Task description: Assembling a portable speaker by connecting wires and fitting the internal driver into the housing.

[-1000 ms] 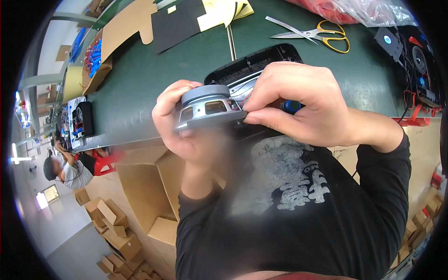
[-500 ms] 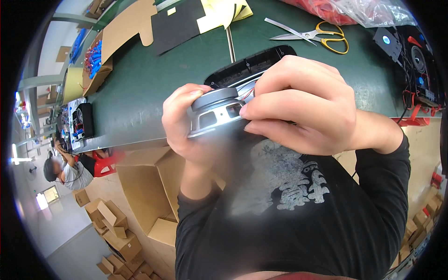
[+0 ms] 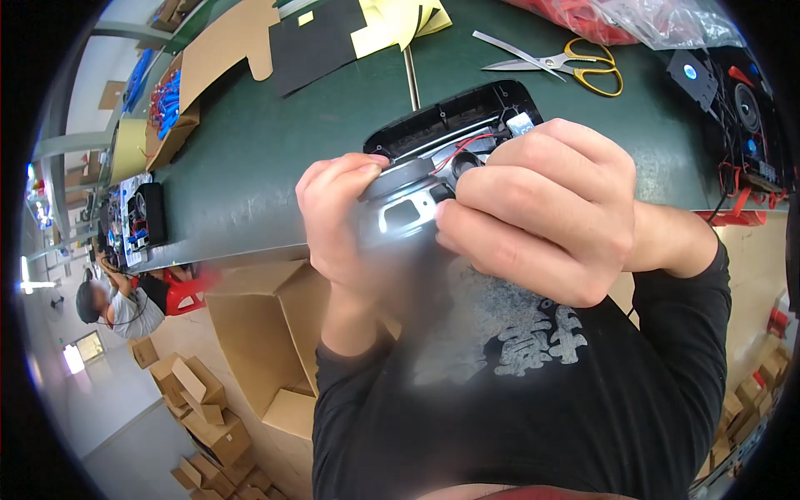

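Note:
My left hand [image 3: 340, 208] is closed round the left side of a round speaker driver [image 3: 403, 212], which has a silver metal frame and a dark magnet. The driver is tilted, its magnet toward the table. At its right edge my right hand [image 3: 542, 208] has thumb and fingers pinched together; the tips are partly hidden, and what they grip there is too small to make out. Red and black wires [image 3: 460, 152] run beside the magnet. Just beyond lies an open black plastic housing [image 3: 450, 115] with screw posts.
Yellow-handled scissors [image 3: 575, 65] and a metal strip lie on the green table [image 3: 250, 158]. Black sheets [image 3: 317, 50], cardboard and a box of blue parts [image 3: 169, 104] are at the far left. Speaker units [image 3: 742, 108] stand right. A person [image 3: 125, 304] sits at left, beyond an open carton [image 3: 258, 333].
The speaker driver has tipped and turned slightly, so more of the housing and the red wires show. My right hand has lowered a little, and its fingers have drawn closer together.

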A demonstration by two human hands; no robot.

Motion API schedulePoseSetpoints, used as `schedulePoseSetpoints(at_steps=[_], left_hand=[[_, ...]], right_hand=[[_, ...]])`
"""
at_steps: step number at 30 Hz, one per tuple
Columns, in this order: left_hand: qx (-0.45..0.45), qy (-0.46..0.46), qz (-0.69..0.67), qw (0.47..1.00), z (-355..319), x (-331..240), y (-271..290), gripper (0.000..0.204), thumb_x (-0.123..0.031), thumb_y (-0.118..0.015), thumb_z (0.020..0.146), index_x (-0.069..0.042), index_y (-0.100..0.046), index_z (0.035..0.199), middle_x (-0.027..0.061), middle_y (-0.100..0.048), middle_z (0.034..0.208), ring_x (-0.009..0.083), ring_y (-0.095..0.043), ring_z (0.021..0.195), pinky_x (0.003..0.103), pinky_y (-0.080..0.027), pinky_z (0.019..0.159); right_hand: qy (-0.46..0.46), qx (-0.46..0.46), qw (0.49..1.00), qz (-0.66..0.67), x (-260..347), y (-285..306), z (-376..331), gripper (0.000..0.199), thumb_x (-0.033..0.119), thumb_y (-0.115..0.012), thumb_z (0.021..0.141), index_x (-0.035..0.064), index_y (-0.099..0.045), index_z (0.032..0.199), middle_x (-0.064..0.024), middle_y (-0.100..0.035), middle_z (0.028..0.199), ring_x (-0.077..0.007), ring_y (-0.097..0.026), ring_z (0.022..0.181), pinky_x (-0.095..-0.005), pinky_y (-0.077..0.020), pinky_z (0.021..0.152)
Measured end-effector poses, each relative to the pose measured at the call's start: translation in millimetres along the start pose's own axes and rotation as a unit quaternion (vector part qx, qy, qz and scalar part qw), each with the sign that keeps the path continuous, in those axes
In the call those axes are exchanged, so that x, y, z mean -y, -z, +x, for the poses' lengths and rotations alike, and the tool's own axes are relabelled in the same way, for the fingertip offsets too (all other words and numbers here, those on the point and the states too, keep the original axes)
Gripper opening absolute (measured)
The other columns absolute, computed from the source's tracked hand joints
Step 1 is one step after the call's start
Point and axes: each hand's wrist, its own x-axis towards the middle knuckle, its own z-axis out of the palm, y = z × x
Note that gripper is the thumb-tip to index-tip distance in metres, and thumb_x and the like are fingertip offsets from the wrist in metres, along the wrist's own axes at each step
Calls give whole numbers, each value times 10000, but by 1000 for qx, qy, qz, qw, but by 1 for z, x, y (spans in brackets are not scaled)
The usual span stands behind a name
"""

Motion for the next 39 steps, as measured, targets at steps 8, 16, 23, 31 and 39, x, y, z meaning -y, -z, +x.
schedulePoseSetpoints(at_steps=[8,16,23,31,39], left_hand=[[5,-24,-11,1000,1,-2,-3,436,-389,-589,970,14,-508,1118,180,-631,971,264,-631,882,357,-508,783],[14,43,-81,996,-11,5,-4,635,-574,-435,978,45,-499,1102,213,-603,981,260,-617,861,349,-511,768],[111,160,-199,960,0,7,2,547,-481,-433,996,42,-595,997,177,-640,928,260,-586,865,348,-445,835],[261,74,-72,960,28,18,-8,244,-268,-597,931,-32,-658,946,86,-653,907,292,-570,948,441,-363,1021],[330,79,-8,941,35,15,-6,141,-162,-677,852,-79,-698,964,70,-589,1086,329,-452,1143,432,-327,1021]], right_hand=[[2,7,999,46,1,-3,-2,240,105,-726,632,-1,-683,844,-56,-616,762,-158,-554,571,-249,-402,478],[-19,46,998,24,-5,10,-13,256,180,-756,768,-2,-701,940,-78,-633,781,-187,-590,621,-286,-459,513],[-209,145,967,-39,-29,59,-41,162,31,-759,737,20,-684,880,-91,-653,785,-253,-629,666,-337,-498,584],[-250,233,940,-2,-28,76,-60,215,72,-761,750,53,-677,947,-77,-647,864,-262,-648,764,-349,-518,644],[-312,222,924,11,-19,69,-68,304,200,-783,763,50,-646,989,-86,-646,871,-285,-648,789,-366,-516,681]])
